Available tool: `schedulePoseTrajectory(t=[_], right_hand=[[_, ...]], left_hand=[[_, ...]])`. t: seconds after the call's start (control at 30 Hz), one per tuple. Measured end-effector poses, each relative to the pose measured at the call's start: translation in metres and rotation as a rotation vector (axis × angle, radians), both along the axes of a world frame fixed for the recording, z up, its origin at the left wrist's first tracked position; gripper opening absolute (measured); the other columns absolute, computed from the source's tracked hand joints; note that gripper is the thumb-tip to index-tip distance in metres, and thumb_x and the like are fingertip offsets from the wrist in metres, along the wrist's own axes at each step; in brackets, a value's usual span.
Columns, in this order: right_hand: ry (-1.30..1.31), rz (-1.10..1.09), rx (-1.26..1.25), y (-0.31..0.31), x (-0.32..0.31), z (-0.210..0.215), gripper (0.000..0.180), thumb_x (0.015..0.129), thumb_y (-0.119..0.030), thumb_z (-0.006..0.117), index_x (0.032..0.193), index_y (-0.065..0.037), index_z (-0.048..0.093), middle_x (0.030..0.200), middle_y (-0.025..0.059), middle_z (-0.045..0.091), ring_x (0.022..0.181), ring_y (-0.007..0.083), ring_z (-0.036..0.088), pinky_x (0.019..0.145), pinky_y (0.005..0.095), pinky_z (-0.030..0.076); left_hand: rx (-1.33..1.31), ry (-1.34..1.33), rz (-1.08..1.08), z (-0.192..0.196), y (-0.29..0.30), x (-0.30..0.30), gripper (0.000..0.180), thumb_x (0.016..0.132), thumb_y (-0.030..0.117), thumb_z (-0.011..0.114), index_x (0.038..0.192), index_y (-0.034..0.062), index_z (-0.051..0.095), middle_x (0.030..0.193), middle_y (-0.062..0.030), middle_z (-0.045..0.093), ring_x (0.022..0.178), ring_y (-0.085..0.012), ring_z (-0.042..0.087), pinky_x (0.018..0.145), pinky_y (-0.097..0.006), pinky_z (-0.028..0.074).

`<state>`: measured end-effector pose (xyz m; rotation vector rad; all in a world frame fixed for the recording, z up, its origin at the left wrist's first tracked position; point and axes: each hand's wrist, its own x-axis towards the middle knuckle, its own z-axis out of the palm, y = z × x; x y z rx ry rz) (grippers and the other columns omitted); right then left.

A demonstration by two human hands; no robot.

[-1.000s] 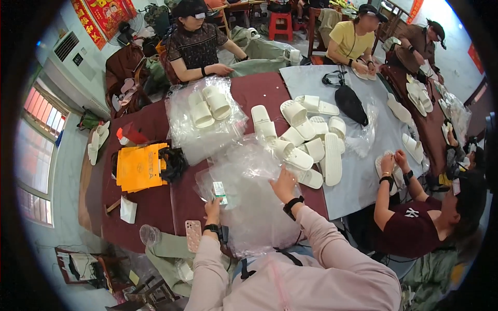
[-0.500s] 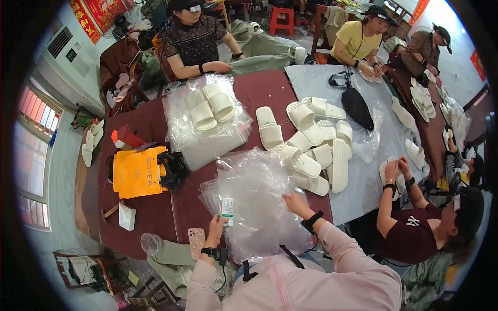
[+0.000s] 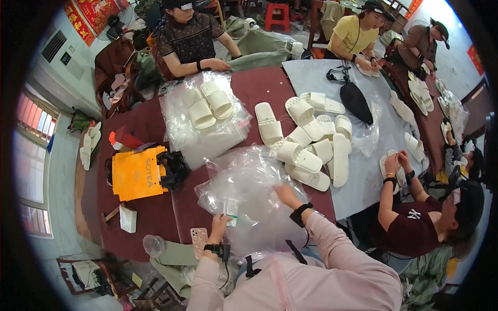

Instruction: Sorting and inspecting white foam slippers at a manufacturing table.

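Observation:
A stack of clear plastic bags (image 3: 254, 223) lies on the table edge directly in front of me. My left hand (image 3: 218, 229) is closed at the lower left edge of a small white and green label card (image 3: 231, 213), which looks hazy, as if behind plastic film. My right hand (image 3: 288, 197) has its fingers pinched on the clear plastic at the stack's right side. Just beyond that hand lies a loose pile of cream slide sandals (image 3: 307, 179). One pair of cream slides (image 3: 209, 104) rests on another bag stack (image 3: 181, 137) farther off.
To the left lie an orange bag (image 3: 137, 173), a black plastic bag (image 3: 174, 168), a white box (image 3: 127, 218) and a phone (image 3: 199, 241). A black pouch (image 3: 356, 102) sits on the grey sheet. Co-workers sit around the table; one at right handles a slide (image 3: 385, 163).
My right hand has moved slightly left and away from me across the plastic. My left hand and the label card have shifted slightly right, and the card now looks hazier.

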<state>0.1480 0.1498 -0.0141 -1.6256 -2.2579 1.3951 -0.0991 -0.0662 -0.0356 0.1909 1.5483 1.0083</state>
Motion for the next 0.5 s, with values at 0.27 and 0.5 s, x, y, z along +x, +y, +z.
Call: schedulePoseTrajectory(t=[0.27,0.5], right_hand=[[-0.102,-0.112,0.123,0.016,0.021,0.006,0.045,0.087,-0.039,0.042,0.09,0.002,0.06,0.091,0.0243,0.059,0.087,0.0398,0.056,0.076,0.047,0.043],[-0.336,-0.2,0.314,-0.005,0.006,0.065,0.061,0.08,-0.047,0.052,0.116,0.002,0.044,0.088,0.0171,0.062,0.083,0.0336,0.06,0.072,0.0432,0.045]], left_hand=[[-0.049,1.397,-0.256,0.085,0.098,-0.025,0.057,0.059,0.037,0.07,0.105,0.0075,0.053,0.121,-0.0164,0.04,0.115,-0.0355,0.035,0.094,-0.046,0.029],[-0.267,1.214,-0.502,0.043,0.131,-0.052,0.07,0.058,0.036,0.072,0.116,0.0072,0.044,0.113,-0.0195,0.045,0.106,-0.0361,0.045,0.086,-0.046,0.04]])
